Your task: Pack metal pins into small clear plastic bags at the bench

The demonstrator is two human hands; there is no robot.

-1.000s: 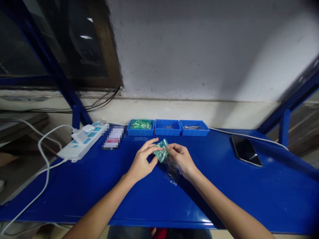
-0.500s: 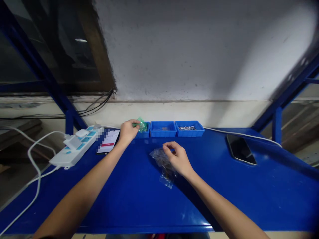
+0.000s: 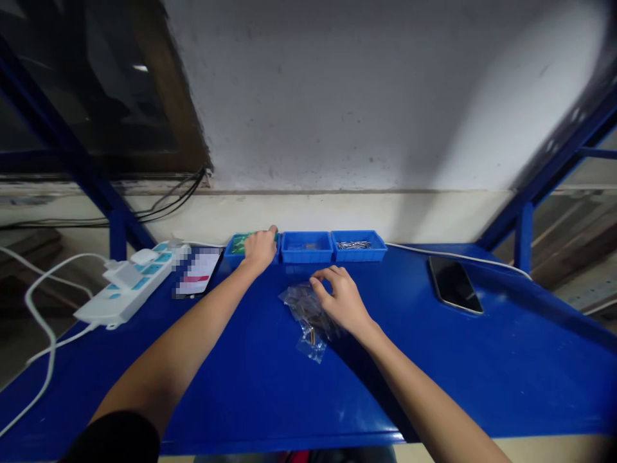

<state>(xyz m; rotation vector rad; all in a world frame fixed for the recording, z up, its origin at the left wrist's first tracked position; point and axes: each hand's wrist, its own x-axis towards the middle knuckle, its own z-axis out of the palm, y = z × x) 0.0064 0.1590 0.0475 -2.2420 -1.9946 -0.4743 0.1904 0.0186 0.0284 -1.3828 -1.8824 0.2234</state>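
My left hand (image 3: pixel 261 247) is curled over the right side of the left blue bin (image 3: pixel 234 260), which has green pieces (image 3: pixel 240 242) in it. Its fingertips are mostly hidden behind the hand, so what they hold cannot be made out. My right hand (image 3: pixel 341 298) is beside and partly over a pile of clear plastic bags (image 3: pixel 303 307) on the blue table. Its thumb and index finger curve into a closed pinch; anything between them is too small to tell. One bag shows thin brownish pieces (image 3: pixel 312 335) inside.
A middle blue bin (image 3: pixel 307 256) holds a few small pieces; a right bin (image 3: pixel 359 255) holds thin metallic pieces. A white power strip (image 3: pixel 128 292) with cables and a lit phone (image 3: pixel 200 271) are at left. A dark phone (image 3: pixel 456 284) lies at right on the table (image 3: pixel 255 392).
My left hand has lowered toward the left bin, and the green piece it held up no longer shows above it. The view has shifted slightly right; my right hand stays by the bags.
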